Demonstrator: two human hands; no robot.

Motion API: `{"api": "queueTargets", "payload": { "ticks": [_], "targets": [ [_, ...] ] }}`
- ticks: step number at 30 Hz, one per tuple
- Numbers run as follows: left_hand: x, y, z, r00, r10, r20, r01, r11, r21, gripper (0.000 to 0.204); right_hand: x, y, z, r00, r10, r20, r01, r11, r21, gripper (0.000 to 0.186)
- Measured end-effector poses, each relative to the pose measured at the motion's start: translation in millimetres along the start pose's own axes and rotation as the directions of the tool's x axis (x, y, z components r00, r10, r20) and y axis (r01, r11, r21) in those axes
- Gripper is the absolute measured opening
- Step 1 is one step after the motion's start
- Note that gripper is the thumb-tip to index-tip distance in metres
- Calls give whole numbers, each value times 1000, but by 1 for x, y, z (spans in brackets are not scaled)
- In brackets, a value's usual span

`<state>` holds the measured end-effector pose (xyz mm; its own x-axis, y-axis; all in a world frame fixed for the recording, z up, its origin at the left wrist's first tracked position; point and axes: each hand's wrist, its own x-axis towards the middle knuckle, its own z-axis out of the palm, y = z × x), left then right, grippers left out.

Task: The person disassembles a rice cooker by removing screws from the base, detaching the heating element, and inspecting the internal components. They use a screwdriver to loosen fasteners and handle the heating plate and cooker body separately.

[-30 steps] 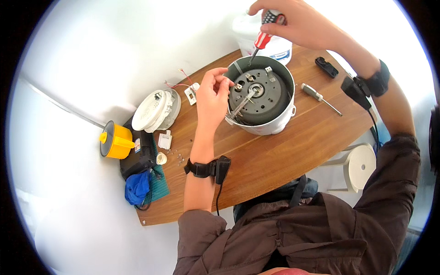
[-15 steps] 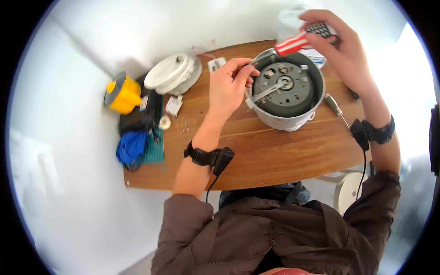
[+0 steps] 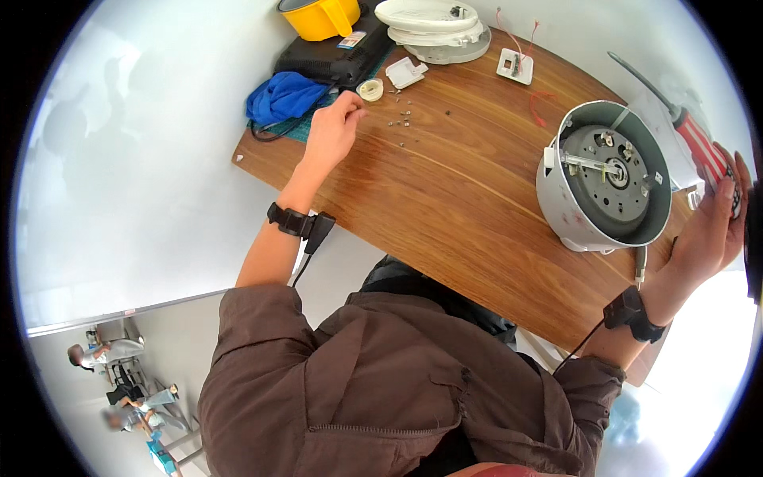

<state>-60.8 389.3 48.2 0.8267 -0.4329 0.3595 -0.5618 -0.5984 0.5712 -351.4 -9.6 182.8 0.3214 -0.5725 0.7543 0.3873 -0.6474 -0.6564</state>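
My left hand [image 3: 331, 133] is over the left part of the table, close to a small cream roll of tape [image 3: 370, 89] and several scattered small screws [image 3: 405, 122]. Its fingers are drawn together; anything between them is too small to make out. At the far right, my right hand [image 3: 710, 226] grips a screwdriver [image 3: 699, 143] by its red-and-white striped handle, with the shaft pointing up and left, apart from the appliance. Between the hands, nearer the right one, stands a round white appliance housing [image 3: 572, 219]. Inside it lies a grey metal disc [image 3: 592, 187] with holes and a bracket across it.
Along the back are a yellow pot [image 3: 322, 20], a black case [image 3: 322, 60], stacked white lids [image 3: 429, 24] and a white plate with red wires [image 3: 515, 67]. A blue cloth [image 3: 284, 98] lies on a green mat. Another tool [image 3: 640, 265] lies beside the housing. Other people are at lower left.
My left hand has left the housing and moved left to the small screws. My right hand has drawn the screwdriver away from the housing, out to the right. The view has turned.
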Motion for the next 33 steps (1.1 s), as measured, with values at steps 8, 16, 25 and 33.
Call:
{"api": "queueTargets", "payload": {
  "ticks": [8,16,25,33],
  "targets": [
    [22,-22,45,956,282,78,-292,936,194,13,9,7,-14,994,-103,-46,102,994,-32,40],
    [16,-20,48,975,216,62,-223,960,168,15,16,-17,-10,992,0,-129,-34,964,-265,44],
    [21,-22,46,959,261,108,-276,947,161,13,14,5,-28,971,-49,-233,-26,950,-310,47],
    [32,70,31,978,205,47,-206,978,15,23,2,-10,6,993,-110,-32,108,993,-46,46]
  ]
}}
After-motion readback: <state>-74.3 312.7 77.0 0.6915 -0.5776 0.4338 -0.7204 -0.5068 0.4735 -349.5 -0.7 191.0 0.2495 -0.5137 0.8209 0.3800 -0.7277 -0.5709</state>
